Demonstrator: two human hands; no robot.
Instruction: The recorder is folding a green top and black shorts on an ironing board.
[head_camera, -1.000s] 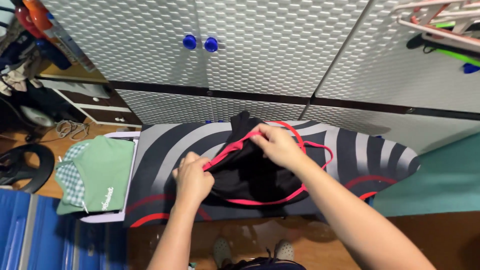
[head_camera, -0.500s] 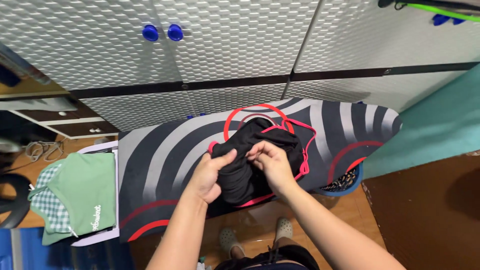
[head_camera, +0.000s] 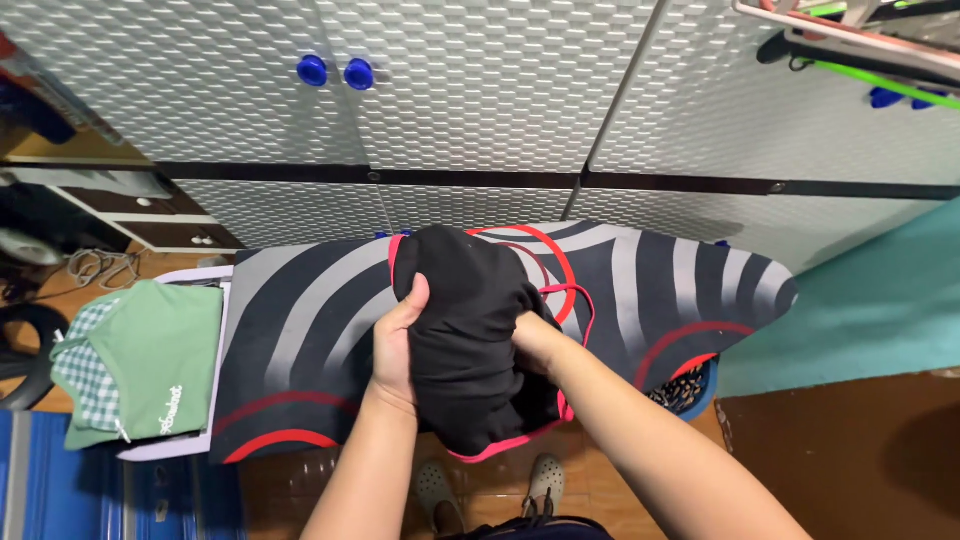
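A black garment with pink trim (head_camera: 465, 330) lies bunched on the ironing board (head_camera: 650, 290), whose cover has grey, black and red stripes. My left hand (head_camera: 398, 345) grips the garment's left side, thumb over the fabric. My right hand (head_camera: 535, 342) is pushed inside the garment, mostly hidden by the cloth, and holds it from within. The garment's lower hem hangs over the board's near edge.
A folded green top with a checked part (head_camera: 140, 365) lies on the board's left end. White textured cabinet doors with blue knobs (head_camera: 335, 72) stand behind. Hangers (head_camera: 860, 60) hang at the upper right. A basket (head_camera: 690, 385) sits under the board, and my feet in sandals (head_camera: 485, 485) show below.
The garment went from spread with straps held, to bunched, to pulled over my right hand. My left hand shifted to grip its left side.
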